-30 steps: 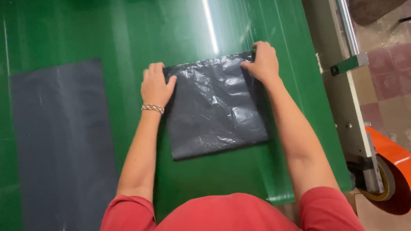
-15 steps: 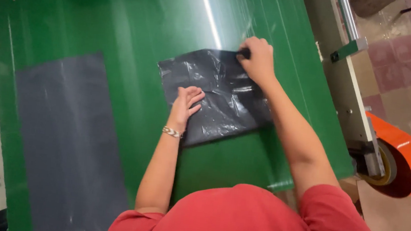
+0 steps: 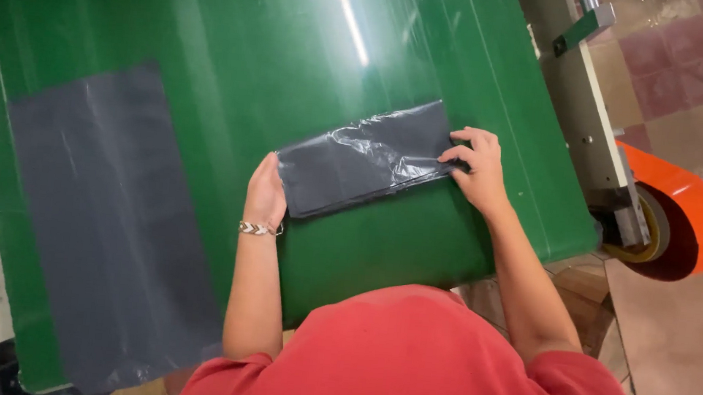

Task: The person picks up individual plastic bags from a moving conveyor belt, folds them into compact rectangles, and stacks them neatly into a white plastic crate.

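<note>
Both my hands on a folded dark grey plastic bag [image 3: 367, 161], mid-frame on the green conveyor belt [image 3: 238, 35].

My left hand [image 3: 265, 192] lies flat against the bag's left end, fingers together, gripping nothing; my right hand [image 3: 474, 168] presses fingertips on its right end, not closed around it. A flat grey plastic sheet [image 3: 103, 227] lies at left, well apart. An orange roll [image 3: 689, 214] sits at right, off the belt. Nothing blocks the bag.
</note>
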